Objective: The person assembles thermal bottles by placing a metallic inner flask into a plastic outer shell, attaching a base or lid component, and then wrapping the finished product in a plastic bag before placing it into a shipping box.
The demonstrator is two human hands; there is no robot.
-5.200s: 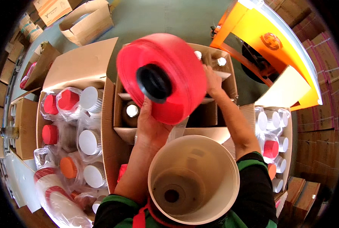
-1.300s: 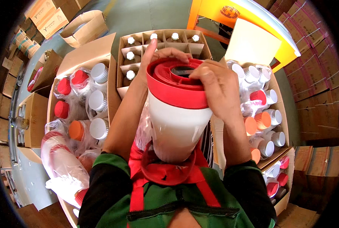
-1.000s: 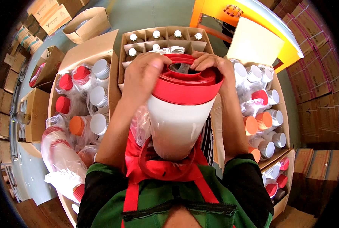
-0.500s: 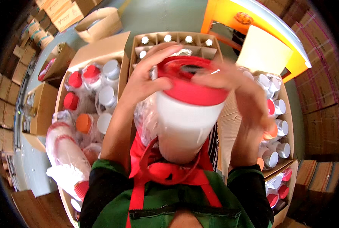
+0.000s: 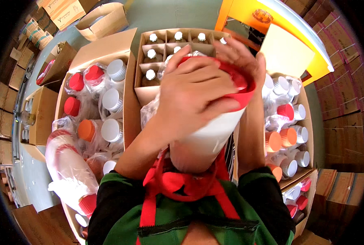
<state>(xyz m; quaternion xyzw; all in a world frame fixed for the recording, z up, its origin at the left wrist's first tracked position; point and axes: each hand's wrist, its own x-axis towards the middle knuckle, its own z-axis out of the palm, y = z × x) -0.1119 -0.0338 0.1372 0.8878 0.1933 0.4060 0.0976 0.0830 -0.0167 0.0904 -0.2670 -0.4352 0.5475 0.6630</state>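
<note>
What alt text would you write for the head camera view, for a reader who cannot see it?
A person's left hand presses flat on the red lid of a large white container held against the chest, while the right hand grips the lid's far rim. Open cardboard boxes of capped jars surround them.

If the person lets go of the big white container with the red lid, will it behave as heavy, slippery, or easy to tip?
The white container is probably light for its size: the left hand and right hand hold it against the chest. Its smooth, tapering wall may slip. Narrower at the base than at the red lid, it could tip easily.
</note>
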